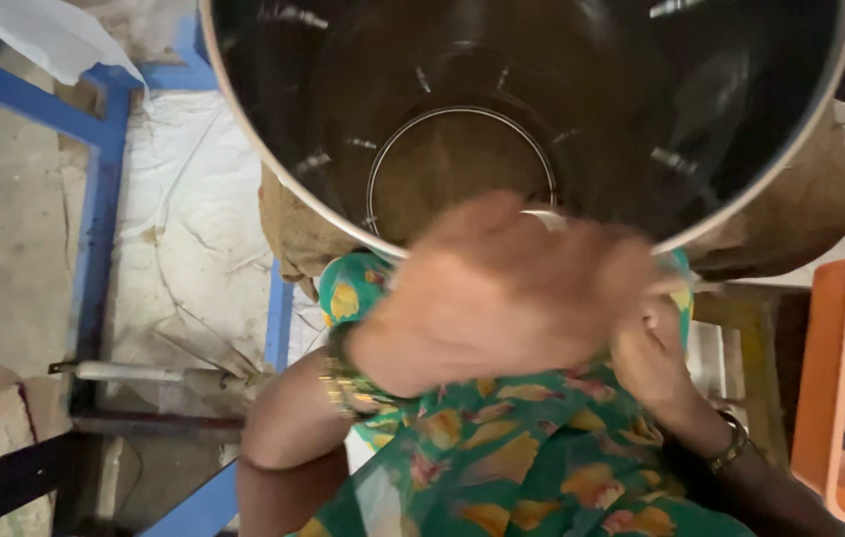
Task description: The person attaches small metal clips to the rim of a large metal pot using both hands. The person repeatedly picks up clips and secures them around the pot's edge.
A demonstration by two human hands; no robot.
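Motion-blurred left hand (502, 293), right hand's fingers (656, 338) hidden behind it, steel drum (273, 159) cut off above.

Left hand (502, 288): motion-blurred, bare, no glove. Left wrist has a stack of gold-coloured metal bangles (343, 383). Right hand (653, 358): bare, partly hidden behind the left. Right wrist has a thin dark metal bangle (731, 447). Both forearms bare, no sleeves in view. Garment over the lap: green draped cloth printed with yellow, orange and pink flowers (522, 457).
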